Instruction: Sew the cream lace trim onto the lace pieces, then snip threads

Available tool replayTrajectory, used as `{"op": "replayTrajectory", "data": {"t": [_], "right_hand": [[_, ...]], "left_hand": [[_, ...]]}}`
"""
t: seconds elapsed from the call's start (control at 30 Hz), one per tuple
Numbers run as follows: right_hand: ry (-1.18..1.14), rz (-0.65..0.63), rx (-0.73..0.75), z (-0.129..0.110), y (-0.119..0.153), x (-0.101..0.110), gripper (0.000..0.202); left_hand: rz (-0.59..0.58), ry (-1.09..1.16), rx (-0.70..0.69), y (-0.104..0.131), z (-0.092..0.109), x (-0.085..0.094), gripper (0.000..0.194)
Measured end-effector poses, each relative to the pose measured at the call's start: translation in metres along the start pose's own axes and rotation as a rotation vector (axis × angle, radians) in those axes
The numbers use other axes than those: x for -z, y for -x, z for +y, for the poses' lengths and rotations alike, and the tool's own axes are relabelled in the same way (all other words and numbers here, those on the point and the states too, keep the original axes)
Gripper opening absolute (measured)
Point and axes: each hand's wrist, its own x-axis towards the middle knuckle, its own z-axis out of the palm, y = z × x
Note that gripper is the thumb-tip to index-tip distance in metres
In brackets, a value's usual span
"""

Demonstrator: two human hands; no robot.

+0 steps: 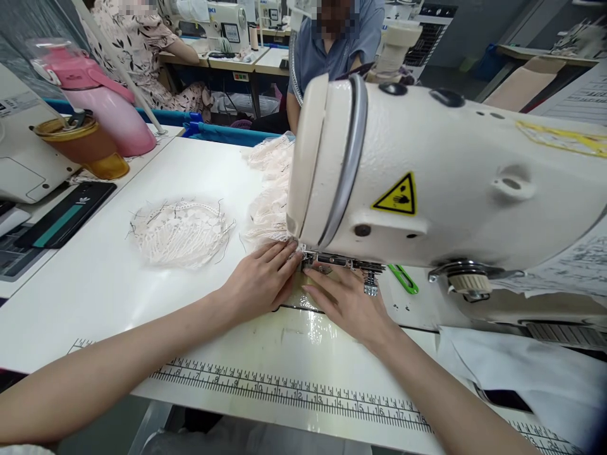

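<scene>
Your left hand [258, 275] is resting palm-down at the near end of the ruffled cream lace [270, 196], which is running away from your fingertips beside the sewing machine [427, 164], long axis pointing roughly away from you, left hand nearer; can't tell if it's pinching any. Your right hand [353, 303] is splaying its fingers right of the presser foot [307, 259], thumb apart, no hold showing. The lace is looking sheer and bunched, while a fringed oval lace piece [183, 234] is lying on the glossy white tabletop [199, 164], left
</scene>
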Motion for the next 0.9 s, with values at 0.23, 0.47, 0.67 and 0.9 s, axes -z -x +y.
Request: {"op": "replayTrajectory", "data": {"t": [0.23,0.47,0.67,0.9], "right_hand": [[-0.048,0.123,0.032,0.004,-0.004,0.001,0.024],[-0.134,0.150,0.013,0.008,-0.009,0.003,0.016],[-0.088,0.161,-0.025,0.012,-0.004,-0.002,0.018],[-0.247,0.145,0.083,0.026,0.000,-0.012,0.021]], "left_hand": [[-0.012,-0.033,0.011,0.000,0.000,-0.001,0.037],[0.041,-0.056,0.016,0.003,0.003,0.002,0.038],[0.001,-0.054,0.296,0.007,-0.025,0.042,0.028],[-0.083,-0.001,0.764,0.053,-0.078,0.068,0.010]]}}
